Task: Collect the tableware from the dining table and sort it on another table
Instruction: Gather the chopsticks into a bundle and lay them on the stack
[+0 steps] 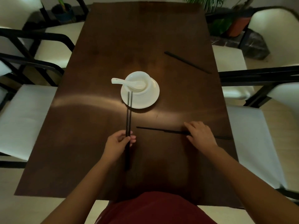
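Head view: the left hand pinches a pair of black chopsticks, tips over the white saucer — bowl and spoon stacked on it. The right hand lies fingers-together on a second pair, seemingly not yet gripped — a third pair lies far right on the dining table.

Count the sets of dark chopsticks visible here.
3: one pair in the left hand, one under the right hand, one far right; individual sticks there are unclear.
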Available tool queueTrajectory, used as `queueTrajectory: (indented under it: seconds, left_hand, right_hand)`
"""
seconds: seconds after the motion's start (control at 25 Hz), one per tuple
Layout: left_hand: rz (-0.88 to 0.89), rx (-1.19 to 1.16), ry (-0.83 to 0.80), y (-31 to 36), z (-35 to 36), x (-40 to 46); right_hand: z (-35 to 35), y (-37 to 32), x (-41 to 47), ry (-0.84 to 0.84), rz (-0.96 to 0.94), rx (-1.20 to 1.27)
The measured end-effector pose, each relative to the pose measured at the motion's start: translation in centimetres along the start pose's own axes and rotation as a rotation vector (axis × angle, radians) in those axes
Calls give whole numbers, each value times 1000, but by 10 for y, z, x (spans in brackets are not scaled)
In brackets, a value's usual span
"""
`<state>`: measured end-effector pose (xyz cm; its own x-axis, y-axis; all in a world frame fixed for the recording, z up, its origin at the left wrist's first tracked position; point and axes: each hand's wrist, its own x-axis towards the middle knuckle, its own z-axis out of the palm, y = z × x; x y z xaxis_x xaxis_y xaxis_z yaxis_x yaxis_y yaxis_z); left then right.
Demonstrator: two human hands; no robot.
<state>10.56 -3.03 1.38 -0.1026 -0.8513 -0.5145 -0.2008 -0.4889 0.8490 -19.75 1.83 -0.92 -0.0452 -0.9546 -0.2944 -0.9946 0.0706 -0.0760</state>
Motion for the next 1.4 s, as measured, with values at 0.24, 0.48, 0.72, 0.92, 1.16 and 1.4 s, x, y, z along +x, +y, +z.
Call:
queueTrajectory:
  seconds: [0.24, 0.48, 0.72, 0.92, 1.16, 1.4]
  left_hand:
    - [-190, -484, 105, -8, 49, -12]
    - [-320, -646, 136, -25, 82, -12]
    - [-426, -721, 143, -26, 115, -13]
    - [-444, -692, 147, -32, 136, -21]
    - [-354, -604, 188, -35, 151, -27]
    - [-362, -582, 297, -30, 142, -19]
  right_hand:
    - [11, 9, 12, -70, -194, -62]
    - [4, 12, 10, -187, -255, 29]
    - [7, 11, 2, -255, -268, 141]
    - [13, 8, -11, -428, -119, 578]
    - [23, -36, -11, -351, 9, 794]
    - [19, -43, -14, -326, -63, 747]
